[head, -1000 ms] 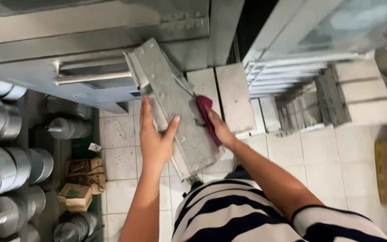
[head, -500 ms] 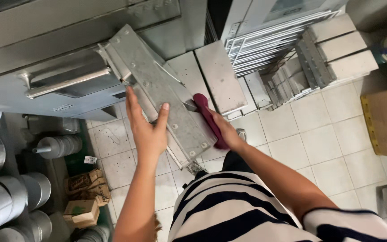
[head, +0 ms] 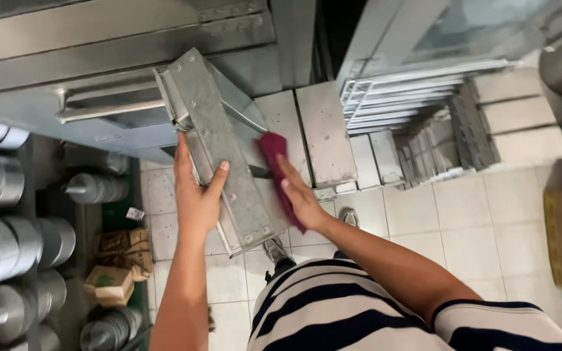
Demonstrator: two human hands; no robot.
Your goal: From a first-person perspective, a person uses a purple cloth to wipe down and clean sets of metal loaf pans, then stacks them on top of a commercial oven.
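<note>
The left hand grasps a long metal tray of dull grey galvanised sheet, with folded edges and small rivets along its flat bottom. The thumb lies on one long edge and the fingers wrap the other, so the tray stands tilted between the two hands. The right hand presses a dark red cloth, soft and folded, flat against the tray's inner side; the fingers are stretched out, not clenched. The far side of the tray is hidden behind its own wall. Beyond the grip, flat grey metal plates lean on the white tiled floor; their number is hard to count. To the left of the left hand lie round shiny metal tins and two brown cardboard boxes, partly cut off.
</note>
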